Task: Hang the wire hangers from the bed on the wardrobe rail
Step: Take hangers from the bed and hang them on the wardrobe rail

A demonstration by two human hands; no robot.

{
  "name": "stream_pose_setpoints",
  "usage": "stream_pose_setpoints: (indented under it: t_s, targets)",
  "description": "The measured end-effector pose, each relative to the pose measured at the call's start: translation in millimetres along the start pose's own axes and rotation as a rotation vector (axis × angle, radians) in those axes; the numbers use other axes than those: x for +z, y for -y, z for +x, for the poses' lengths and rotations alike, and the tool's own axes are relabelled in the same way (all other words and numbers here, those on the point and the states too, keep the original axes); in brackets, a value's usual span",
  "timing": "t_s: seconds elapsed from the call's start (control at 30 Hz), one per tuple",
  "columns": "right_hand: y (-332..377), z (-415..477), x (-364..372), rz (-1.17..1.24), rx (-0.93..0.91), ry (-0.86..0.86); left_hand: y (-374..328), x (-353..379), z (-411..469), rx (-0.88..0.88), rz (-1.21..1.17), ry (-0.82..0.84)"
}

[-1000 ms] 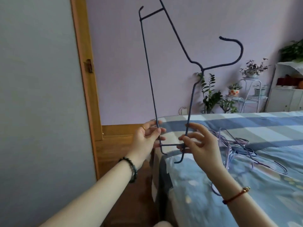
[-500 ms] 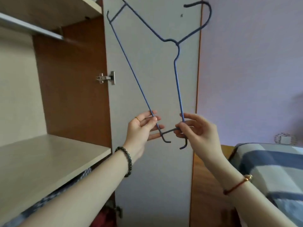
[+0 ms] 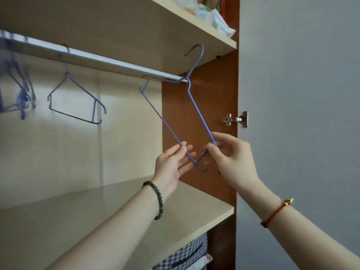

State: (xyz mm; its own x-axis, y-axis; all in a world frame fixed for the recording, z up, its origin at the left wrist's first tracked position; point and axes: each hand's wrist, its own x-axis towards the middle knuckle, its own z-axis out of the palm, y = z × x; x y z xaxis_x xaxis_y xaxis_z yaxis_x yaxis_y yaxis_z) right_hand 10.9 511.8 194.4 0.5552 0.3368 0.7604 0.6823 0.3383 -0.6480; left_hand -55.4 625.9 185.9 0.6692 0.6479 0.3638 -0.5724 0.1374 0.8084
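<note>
Head view. A blue wire hanger (image 3: 201, 116) is held up inside the open wardrobe, tilted so that one shoulder corner points down and the hook is uppermost; the hook stands just above the right end of the rail (image 3: 97, 60), under the upper shelf (image 3: 175, 26), and is judged not yet seated. The left hand (image 3: 171, 162) pinches the bottom bar beside the low corner between thumb and nearly straight fingers; the right hand (image 3: 231, 160) pinches the shoulder wire next to that corner, its other fingers loosely curled. The grip at the low corner appears chosen for reach – the hook can be lifted over the rail while both arms stay below it. One hung hanger (image 3: 76, 102) is suspended from the rail further left; a blurred cluster of hangers (image 3: 17, 90) hangs at the far left – the free stretch between these and the brown side panel (image 3: 214, 94) is presumably the intended place. The lower shelf (image 3: 97, 211) lies beneath the arms; a door hinge (image 3: 235, 119) is seen to the right.
</note>
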Motion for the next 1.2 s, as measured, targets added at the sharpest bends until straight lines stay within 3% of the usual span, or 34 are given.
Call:
stream_pose_setpoints:
  t_s: [0.3,0.63,0.9,1.03,1.2]
  targets:
    - [17.3,58.9,110.9,0.031,-0.076,0.135,-65.0,-71.0,43.7,0.038,-0.063,-0.171]
    - [54.6,110.8,194.3,0.067,-0.148,0.218,-117.5,-105.5,87.9,0.182,-0.280,-0.246]
    - [74.0,124.1,230.4,-0.037,-0.173,0.359,-129.6,-131.8,107.2,0.292,-0.371,-0.307]
    - [76.7,119.8,237.7,-0.064,-0.118,0.521,-126.2,-137.2,101.1,0.253,-0.369,-0.383]
    - [69.4,107.4,229.9,-0.023,-0.050,0.603,-122.0,-134.3,88.7,0.228,-0.442,-0.419]
